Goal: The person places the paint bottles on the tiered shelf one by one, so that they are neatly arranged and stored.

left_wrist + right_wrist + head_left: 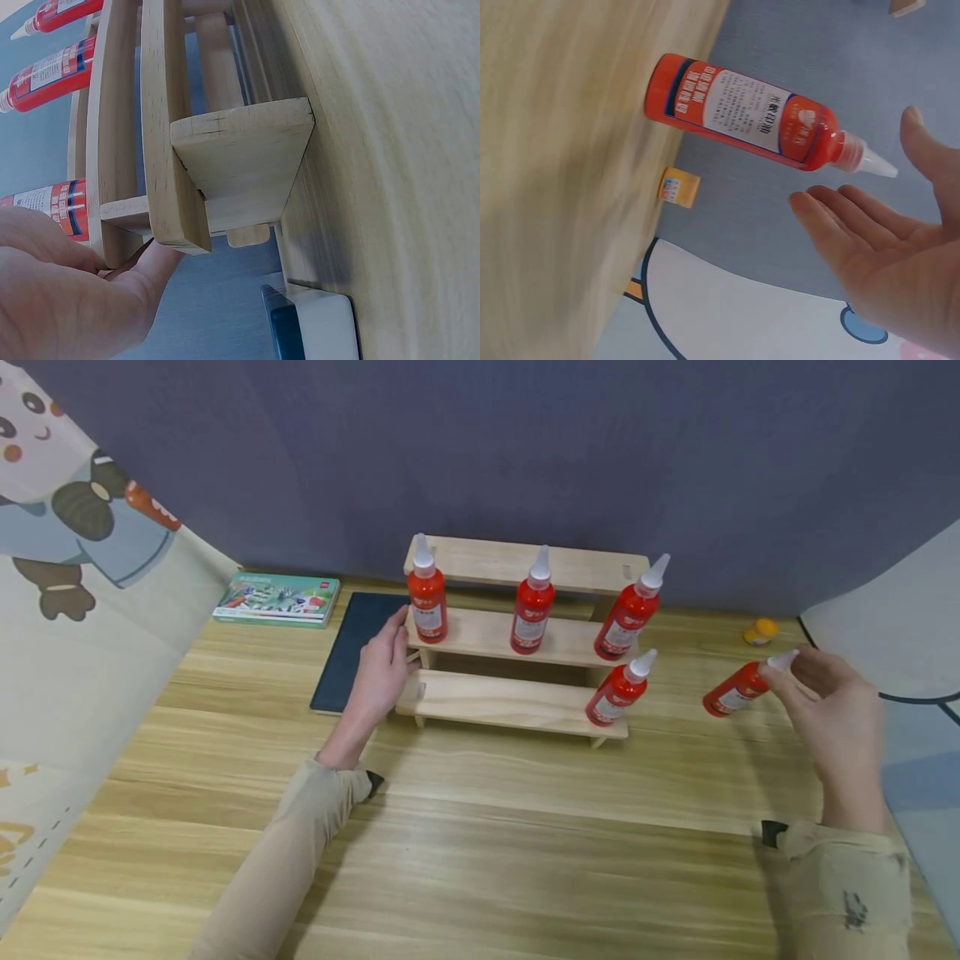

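Note:
A tiered wooden rack (510, 700) bears several red bottles with pointed white nozzles. Three of them, including the leftmost bottle (427, 602), stand on the middle tier; another bottle (617, 693) is at the right end of the lowest tier. My left hand (381, 668) grips the left end of the middle tier, its fingers partly hidden behind the wood. To the right of the rack, one more red bottle (739, 112) stands on the table. Around its nozzle my right hand (885, 232) is spread, with thumb and fingers apart and a gap showing on both sides.
A small yellow-orange jar (761, 632) sits behind the right-hand bottle. Left of the rack lie a dark flat board (352, 647) and a green illustrated box (277, 599). A grey-blue panel (480, 452) rises behind the wooden table (480, 860).

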The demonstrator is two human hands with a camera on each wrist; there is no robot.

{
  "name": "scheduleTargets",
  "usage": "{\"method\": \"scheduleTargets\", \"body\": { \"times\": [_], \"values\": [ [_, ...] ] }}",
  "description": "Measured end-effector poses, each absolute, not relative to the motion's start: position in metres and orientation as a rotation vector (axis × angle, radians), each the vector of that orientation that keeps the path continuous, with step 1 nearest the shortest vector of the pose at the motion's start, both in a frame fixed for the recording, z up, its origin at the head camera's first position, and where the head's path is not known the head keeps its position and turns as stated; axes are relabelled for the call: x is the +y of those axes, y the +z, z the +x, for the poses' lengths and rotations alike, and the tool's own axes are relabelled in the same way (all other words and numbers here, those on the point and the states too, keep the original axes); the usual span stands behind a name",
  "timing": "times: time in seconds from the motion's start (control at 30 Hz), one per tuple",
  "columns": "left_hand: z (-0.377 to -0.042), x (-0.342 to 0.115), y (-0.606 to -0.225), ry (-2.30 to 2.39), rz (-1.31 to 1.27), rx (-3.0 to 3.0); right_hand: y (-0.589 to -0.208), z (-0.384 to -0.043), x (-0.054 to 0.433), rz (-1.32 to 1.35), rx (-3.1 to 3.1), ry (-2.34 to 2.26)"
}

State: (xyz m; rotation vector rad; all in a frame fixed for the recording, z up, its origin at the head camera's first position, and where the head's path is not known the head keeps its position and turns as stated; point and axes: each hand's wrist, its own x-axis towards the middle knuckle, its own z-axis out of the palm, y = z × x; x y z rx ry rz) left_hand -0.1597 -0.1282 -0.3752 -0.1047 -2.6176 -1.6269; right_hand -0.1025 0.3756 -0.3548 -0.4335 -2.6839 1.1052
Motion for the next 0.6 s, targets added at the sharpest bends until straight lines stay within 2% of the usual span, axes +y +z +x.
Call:
{"method": "scheduleTargets", "body": {
  "times": [0.3, 0.6],
  "values": [
    [-0.160, -0.129, -0.375, -1.646, -0.095, -2.613, -0.373, -0.111, 0.382, -0.207, -2.728, 1.143],
    [-0.159, -0.129, -0.375, -1.666, -0.108, -2.606, -0.378, -0.112, 0.382, -0.198, -2.824, 1.117]
  ]
}}
